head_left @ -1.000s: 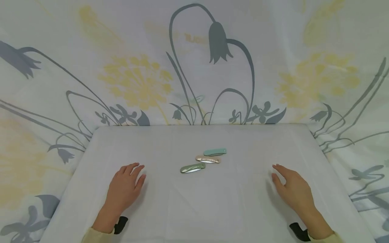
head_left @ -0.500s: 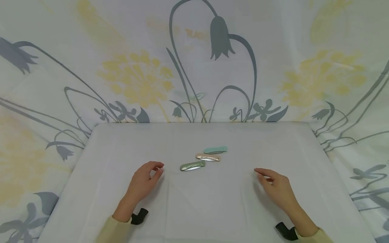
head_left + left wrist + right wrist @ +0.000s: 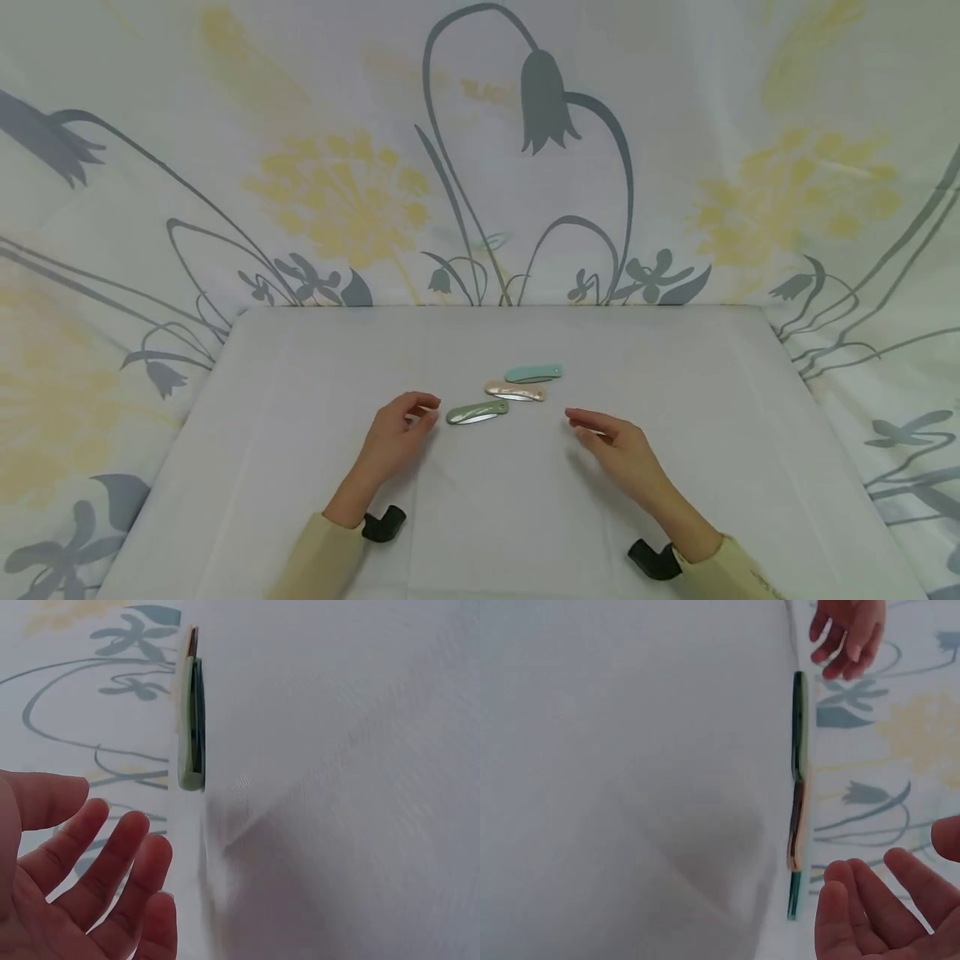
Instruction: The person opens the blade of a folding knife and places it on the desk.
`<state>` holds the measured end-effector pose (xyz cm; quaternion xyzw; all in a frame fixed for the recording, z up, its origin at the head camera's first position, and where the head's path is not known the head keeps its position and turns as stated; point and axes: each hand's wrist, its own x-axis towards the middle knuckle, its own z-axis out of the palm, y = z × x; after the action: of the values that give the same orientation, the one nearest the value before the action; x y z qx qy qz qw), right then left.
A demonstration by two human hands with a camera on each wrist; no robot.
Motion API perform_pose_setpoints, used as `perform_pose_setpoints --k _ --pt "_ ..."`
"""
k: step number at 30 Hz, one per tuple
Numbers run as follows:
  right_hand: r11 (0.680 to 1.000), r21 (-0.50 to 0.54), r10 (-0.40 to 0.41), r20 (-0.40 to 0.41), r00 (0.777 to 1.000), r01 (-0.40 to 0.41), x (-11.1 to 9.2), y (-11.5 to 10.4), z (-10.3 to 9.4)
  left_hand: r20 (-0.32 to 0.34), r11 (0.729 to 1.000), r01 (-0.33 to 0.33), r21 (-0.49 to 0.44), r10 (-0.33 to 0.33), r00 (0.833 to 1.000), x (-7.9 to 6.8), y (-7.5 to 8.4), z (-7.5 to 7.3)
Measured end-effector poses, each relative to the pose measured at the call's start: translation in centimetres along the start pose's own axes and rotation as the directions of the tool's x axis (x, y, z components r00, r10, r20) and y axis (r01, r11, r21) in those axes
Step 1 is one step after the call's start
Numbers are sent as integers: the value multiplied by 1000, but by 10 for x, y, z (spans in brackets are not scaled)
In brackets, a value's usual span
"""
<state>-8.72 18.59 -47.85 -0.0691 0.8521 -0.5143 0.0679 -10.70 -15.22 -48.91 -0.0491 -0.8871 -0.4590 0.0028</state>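
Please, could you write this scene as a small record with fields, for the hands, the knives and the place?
Left hand: holds nothing; nearest to the green knife
Right hand: holds nothing; on the other side of the knives
Knife count: three, folded
Knife order, near to far: green knife, beige knife, turquoise knife
Surface: white table
Background: flowered cloth
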Motion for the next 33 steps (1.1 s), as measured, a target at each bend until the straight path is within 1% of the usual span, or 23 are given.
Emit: perform_pose_setpoints --k 4,7,11,15,21,24,27,29,33 --pt "997 73 19 43 999 -22 8 -9 18 7 999 21 -32 -21 1000 5 2 7" --pt "992 120 31 67 997 -39 13 -13 31 -5 998 43 -45 -43 999 8 3 12" --pt "990 134 28 83 996 -39 19 -14 48 -44 994 84 -74 -88 995 9 2 18" --pt "993 115 25 77 997 -34 26 -19 61 -38 991 97 -91 -101 994 12 1 23" --pt "993 85 73 80 994 -80 32 -25 75 -31 991 127 -52 -129 991 17 1 28" --pt "991 67 106 90 990 -112 32 -23 79 -5 990 142 -12 -142 990 19 0 29" --pt "991 57 119 93 989 -124 31 -22 80 21 988 150 31 -151 988 22 -1 30" --pt "990 63 122 93 988 -128 32 -22 80 27 985 157 65 -159 987 23 -1 31" --pt "991 77 99 93 991 -106 34 -22 80 23 978 163 131 -168 986 24 1 31"
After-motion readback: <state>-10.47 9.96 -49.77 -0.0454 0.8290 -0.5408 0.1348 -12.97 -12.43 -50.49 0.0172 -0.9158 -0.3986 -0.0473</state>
